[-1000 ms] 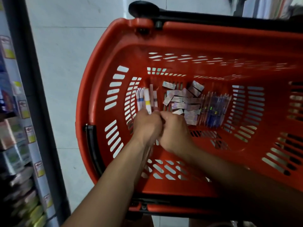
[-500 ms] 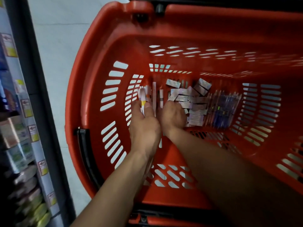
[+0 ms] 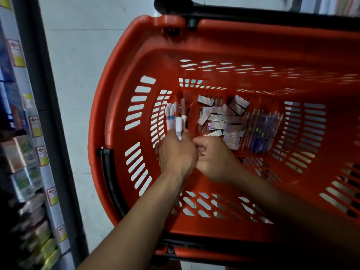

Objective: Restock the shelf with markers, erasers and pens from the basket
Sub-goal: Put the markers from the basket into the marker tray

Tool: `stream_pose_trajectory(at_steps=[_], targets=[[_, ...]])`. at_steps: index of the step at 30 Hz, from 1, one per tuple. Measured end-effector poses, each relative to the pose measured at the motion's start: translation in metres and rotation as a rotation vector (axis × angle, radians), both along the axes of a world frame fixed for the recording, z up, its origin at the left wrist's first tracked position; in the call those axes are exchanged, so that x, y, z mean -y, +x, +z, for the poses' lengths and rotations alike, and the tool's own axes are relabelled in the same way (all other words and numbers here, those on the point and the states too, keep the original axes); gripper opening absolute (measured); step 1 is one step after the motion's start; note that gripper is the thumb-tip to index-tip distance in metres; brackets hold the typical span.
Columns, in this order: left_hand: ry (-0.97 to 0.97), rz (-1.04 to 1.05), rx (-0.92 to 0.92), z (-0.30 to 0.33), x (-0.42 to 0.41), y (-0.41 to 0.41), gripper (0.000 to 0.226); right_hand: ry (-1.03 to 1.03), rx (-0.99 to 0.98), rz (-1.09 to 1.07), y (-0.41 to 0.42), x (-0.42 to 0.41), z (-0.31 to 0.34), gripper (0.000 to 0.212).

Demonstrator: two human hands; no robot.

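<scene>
Here, left hand [image 3: 176, 152] grasps markers [image 3: 174, 117], tips protruding beyond fingers; right hand [image 3: 212, 158] clenched, contents unclear.

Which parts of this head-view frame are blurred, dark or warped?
Head view: the shelf at left is smeared and dim; the basket rim bows from wide-angle distortion; the right forearm sinks into shadow; the markers, erasers and pens read fairly sharp.

A pale tiled floor [image 3: 81, 75] lies under everything, with thin grout lines crossing it. At the top right corner some upright things [image 3: 331, 5], maybe books or folders, show only partly and are blurred; what they are cannot be told for sure
</scene>
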State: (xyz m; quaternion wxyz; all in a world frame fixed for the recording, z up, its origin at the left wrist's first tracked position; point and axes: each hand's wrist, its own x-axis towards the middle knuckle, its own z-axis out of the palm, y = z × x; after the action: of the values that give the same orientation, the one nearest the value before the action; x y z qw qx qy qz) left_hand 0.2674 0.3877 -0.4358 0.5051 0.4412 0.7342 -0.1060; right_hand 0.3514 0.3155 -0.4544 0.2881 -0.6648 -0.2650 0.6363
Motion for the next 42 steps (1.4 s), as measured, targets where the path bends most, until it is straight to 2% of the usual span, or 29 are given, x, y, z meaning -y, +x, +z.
stream_pose_trajectory(at_steps=[2, 6, 11, 18, 23, 25, 29, 32, 36, 39, 42], targets=[[0.061, 0.016, -0.012, -0.003, 0.0, -0.002, 0.023, -0.101, 0.037, -0.06, 0.002, 0.001, -0.011, 0.015], [0.148, 0.053, -0.009, -0.006, 0.001, -0.004, 0.021, -0.31, 0.453, -0.087, -0.005, -0.011, -0.052, 0.014], [0.117, 0.107, 0.011, -0.008, 0.011, -0.001, 0.025, -0.432, 0.614, 0.048, -0.022, -0.035, -0.093, 0.026], [0.108, 0.106, -0.026, -0.01, 0.007, -0.008, 0.018, -0.53, 0.626, 0.107, -0.034, -0.04, -0.109, 0.023], [0.143, 0.081, -0.089, -0.005, -0.002, -0.004, 0.03, -0.266, 0.535, 0.158, -0.016, -0.02, -0.063, 0.008], [0.12, 0.064, -0.079, -0.004, -0.004, 0.0, 0.038, -0.132, 0.443, 0.117, -0.011, -0.012, -0.03, 0.016], [0.085, 0.007, -0.06, -0.008, -0.008, -0.001, 0.023, 0.025, 0.182, -0.001, -0.011, -0.001, 0.02, 0.019], [0.082, 0.013, -0.061, -0.01, -0.009, -0.007, 0.019, -0.044, 0.178, -0.037, -0.014, 0.003, 0.007, 0.016], [0.096, 0.064, -0.048, -0.015, -0.005, -0.01, 0.022, -0.275, 0.372, 0.016, -0.02, -0.01, -0.046, 0.013], [0.105, 0.078, -0.031, -0.017, -0.002, -0.009, 0.016, -0.343, 0.42, 0.074, -0.029, -0.029, -0.075, 0.032], [0.117, 0.086, -0.046, -0.019, 0.0, -0.014, 0.011, -0.382, 0.458, 0.098, -0.037, -0.042, -0.095, 0.035]])
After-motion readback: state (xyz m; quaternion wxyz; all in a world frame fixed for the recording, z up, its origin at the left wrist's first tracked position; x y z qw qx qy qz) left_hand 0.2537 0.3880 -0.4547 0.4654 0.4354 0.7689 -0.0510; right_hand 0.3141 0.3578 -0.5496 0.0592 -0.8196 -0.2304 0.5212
